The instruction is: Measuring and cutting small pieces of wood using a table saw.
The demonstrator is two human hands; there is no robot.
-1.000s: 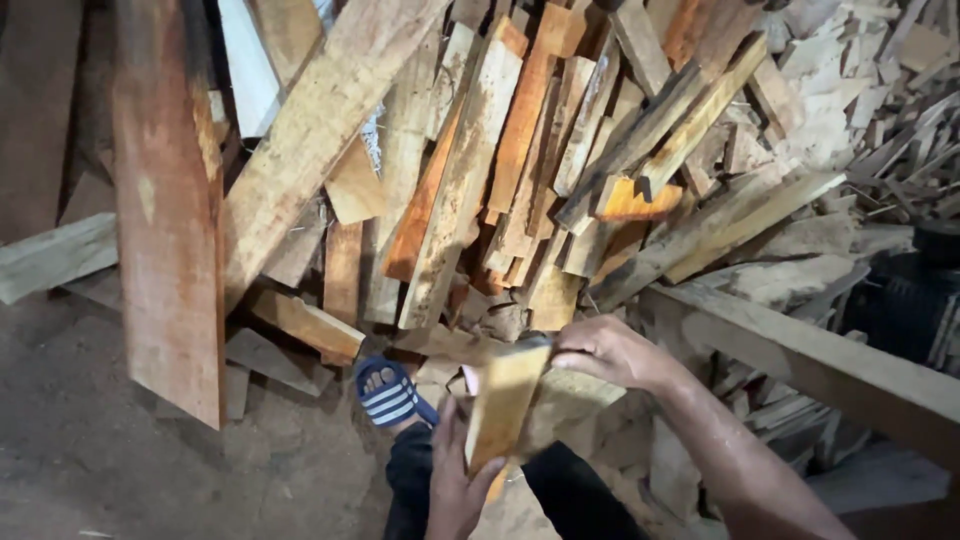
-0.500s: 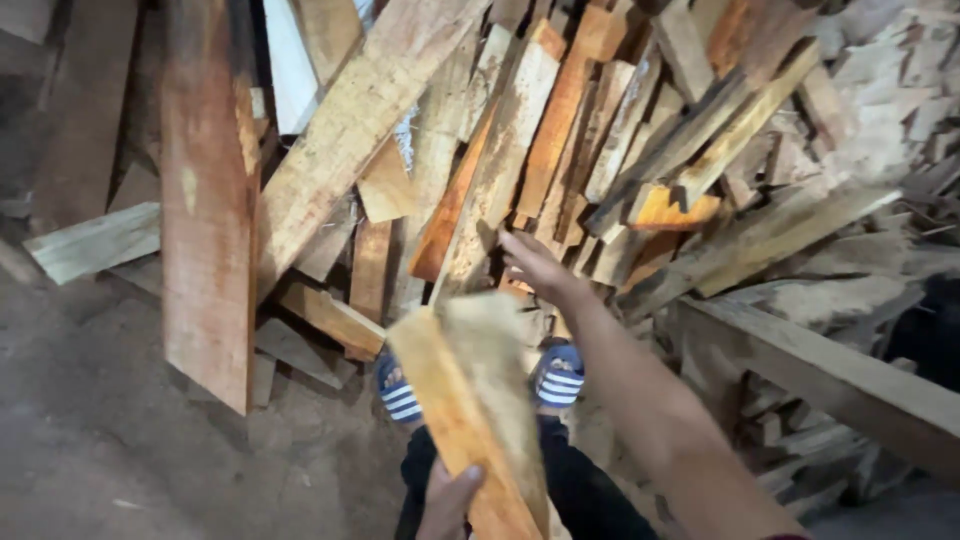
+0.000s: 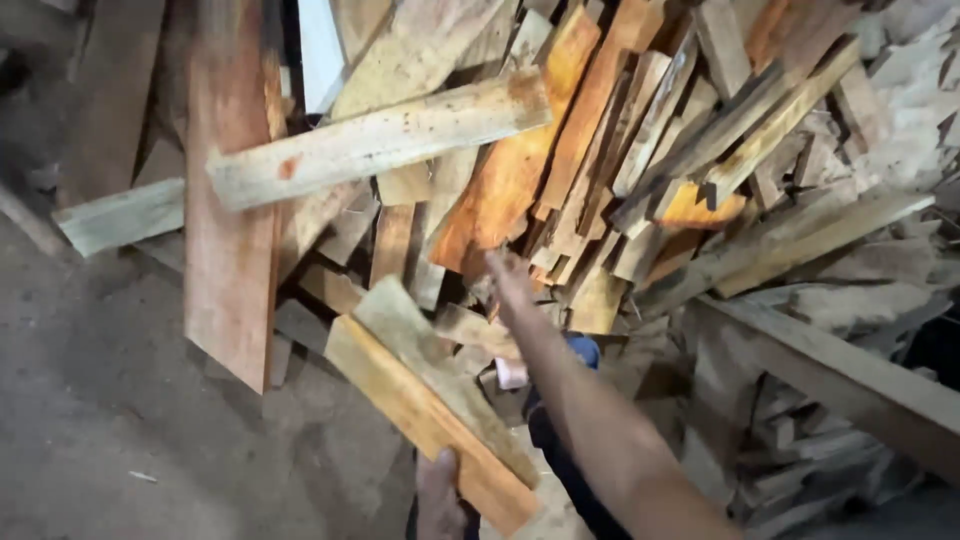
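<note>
**One hand grips two offcuts, the other reaches into the heap**

The left hand's fingers (image 3: 440, 478) are wrapped around the low end of a short plank (image 3: 425, 420), and a paler, rougher piece (image 3: 440, 375) lies stacked on top of it, so the two are carried as one bundle. Gripped at that end, the pieces slant up toward the centre left of the frame, clear of the floor (image 3: 100, 420). The left hand (image 3: 440, 495) sits at the bottom edge, wrist out of view.

The right hand (image 3: 508, 275) is stretched far forward at mid-frame, just at the foot of the scrap pile (image 3: 620, 170). It is blurred; whether its fingers are spread or curled I cannot tell, and it seems to hold nothing. Its forearm runs straight from the lower right, elbow nearly locked, crossing over a blue-and-white shoe (image 3: 575, 350).

A wide reddish board (image 3: 230, 250) leans at upper left. A pale plank (image 3: 380, 140) lies across the top of the pile, roughly level.
</note>
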